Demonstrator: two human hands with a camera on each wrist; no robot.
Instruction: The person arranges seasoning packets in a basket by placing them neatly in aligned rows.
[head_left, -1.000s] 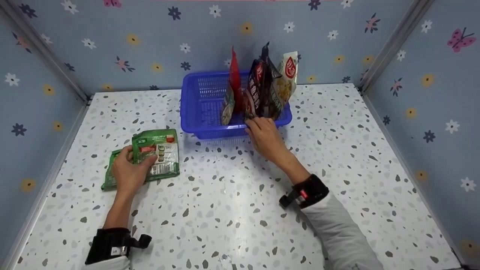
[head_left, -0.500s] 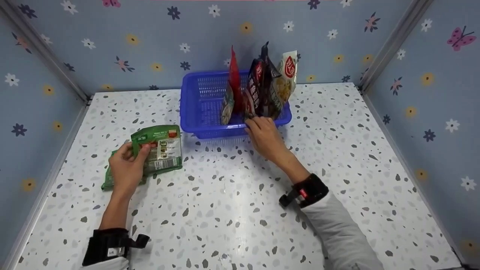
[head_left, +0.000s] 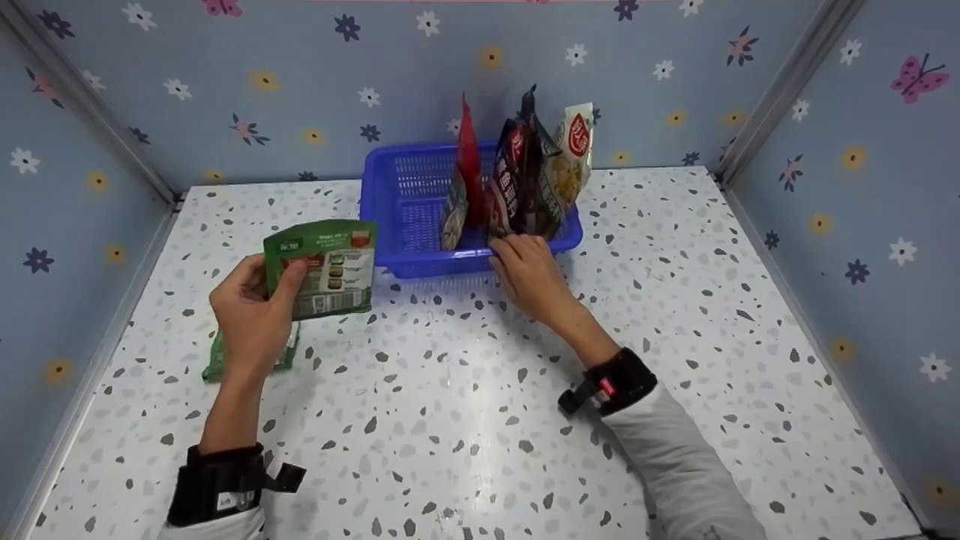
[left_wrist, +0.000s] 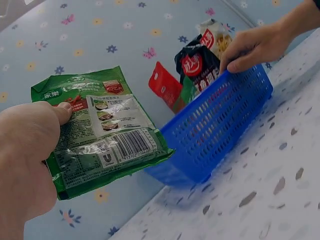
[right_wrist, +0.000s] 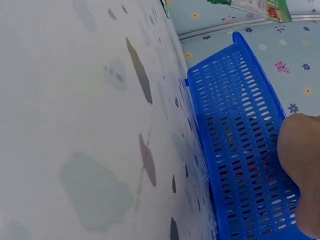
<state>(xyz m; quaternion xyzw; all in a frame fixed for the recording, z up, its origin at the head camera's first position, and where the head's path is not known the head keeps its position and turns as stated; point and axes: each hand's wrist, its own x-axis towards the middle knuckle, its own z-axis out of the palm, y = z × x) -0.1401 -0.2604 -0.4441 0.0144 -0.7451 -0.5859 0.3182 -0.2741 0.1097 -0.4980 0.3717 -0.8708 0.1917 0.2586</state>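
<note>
My left hand (head_left: 251,311) pinches a green seasoning packet (head_left: 330,262) by its left edge, thumb across the printed back. The packet is raised off the table, left of the blue plastic basket (head_left: 431,264). In the left wrist view its barcode (left_wrist: 132,145) faces the camera. A second green packet (head_left: 217,356) lies on the table, partly behind my left hand. My right hand (head_left: 531,274) grips the basket's front rim; in the right wrist view the basket's slotted wall (right_wrist: 235,110) is beside it. Several food pouches stand in the basket's right part, among them a red pouch (head_left: 469,165).
In the basket's right part are also a dark pouch (head_left: 506,180) and a cream pouch (head_left: 576,150), tops above the rim. The basket stands at the back of the speckled table (head_left: 450,420), near the flowered back wall (head_left: 300,90). Side walls flank the table.
My left hand has lifted the upper green packet off the other one, up and slightly right toward the basket. More of the lower packet shows. My right hand keeps its place on the rim.
</note>
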